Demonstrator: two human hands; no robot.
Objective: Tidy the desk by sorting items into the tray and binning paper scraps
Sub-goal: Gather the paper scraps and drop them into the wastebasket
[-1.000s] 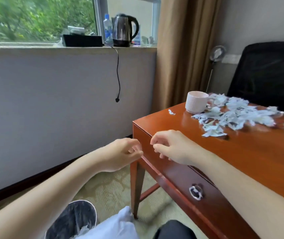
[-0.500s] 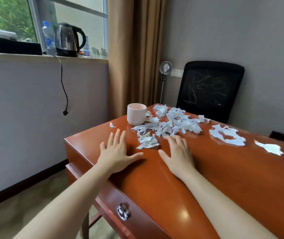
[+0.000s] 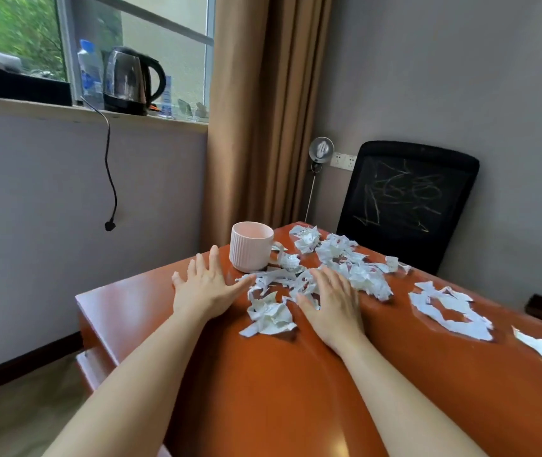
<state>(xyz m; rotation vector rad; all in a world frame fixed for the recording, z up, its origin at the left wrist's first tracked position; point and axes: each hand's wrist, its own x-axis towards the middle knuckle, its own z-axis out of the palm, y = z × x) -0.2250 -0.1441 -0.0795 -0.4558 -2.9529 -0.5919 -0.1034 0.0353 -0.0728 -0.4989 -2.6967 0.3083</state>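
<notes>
A heap of torn white paper scraps (image 3: 338, 262) lies across the far part of the reddish wooden desk (image 3: 263, 390). Beside the heap, at its left, stands a pale pink ribbed mug (image 3: 250, 246). My left hand (image 3: 205, 283) lies flat on the desk with fingers spread, just left of the mug and the scraps. My right hand (image 3: 332, 300) lies flat too, its fingertips reaching into the scraps. A crumpled clump of paper (image 3: 271, 315) sits between the two hands. More scraps (image 3: 447, 310) lie further right. No tray or bin is in view.
A black office chair (image 3: 408, 199) stands behind the desk's far edge. On the windowsill at the left are a kettle (image 3: 128, 80), a water bottle (image 3: 90, 70) and a black box (image 3: 15, 82); a cord (image 3: 109, 179) hangs down the wall. A brown curtain (image 3: 263, 110) hangs behind the desk.
My hands rose from the desk's front edge, where their fingers were curled, onto the desktop, then slid forward flat until they reached the mug and the paper scraps. The view turned right.
</notes>
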